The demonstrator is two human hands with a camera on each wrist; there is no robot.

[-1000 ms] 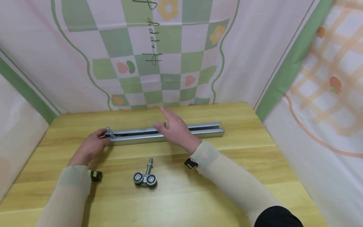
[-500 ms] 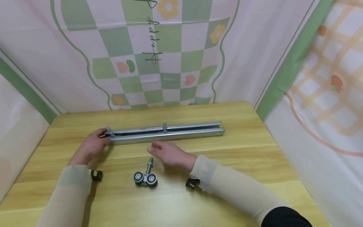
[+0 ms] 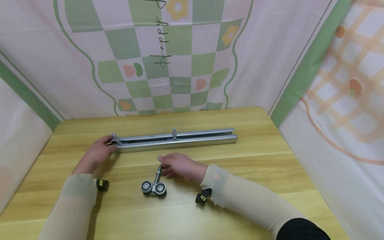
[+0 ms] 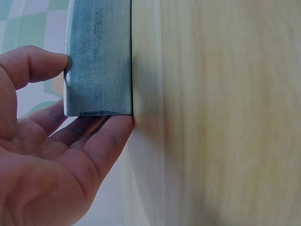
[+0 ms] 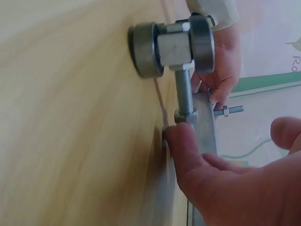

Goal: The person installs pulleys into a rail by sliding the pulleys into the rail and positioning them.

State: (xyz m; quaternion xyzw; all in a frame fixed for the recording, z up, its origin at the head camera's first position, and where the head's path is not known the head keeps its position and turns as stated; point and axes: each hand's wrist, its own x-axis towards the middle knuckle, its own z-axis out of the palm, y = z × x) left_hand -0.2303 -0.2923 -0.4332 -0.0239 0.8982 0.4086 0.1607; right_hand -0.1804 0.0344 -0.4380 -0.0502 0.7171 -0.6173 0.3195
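Note:
A grey metal channel rail (image 3: 204,140) lies across the table, slot facing up. My left hand (image 3: 98,153) grips its left end; in the left wrist view the thumb (image 4: 44,63) presses one edge and the fingers curl at the end face. A trolley roller (image 3: 154,189) with wheels and a threaded bolt lies in front of the rail. Beside its bolt tip is my right hand (image 3: 183,166); in the right wrist view a fingertip (image 5: 181,134) is at the bolt's end, with the thumb held apart. Whether that finger touches the bolt is unclear.
Two bolts stick up from the rail's slot, one bolt (image 3: 174,133) near the middle and another bolt (image 3: 115,138) by the left hand. The wooden table (image 3: 246,186) ends at a patterned curtain (image 3: 168,76) at the back.
My right hand has come away from the rail's middle, toward me, and its fingers have lowered beside the roller's bolt. The left hand, rail and roller have stayed in place.

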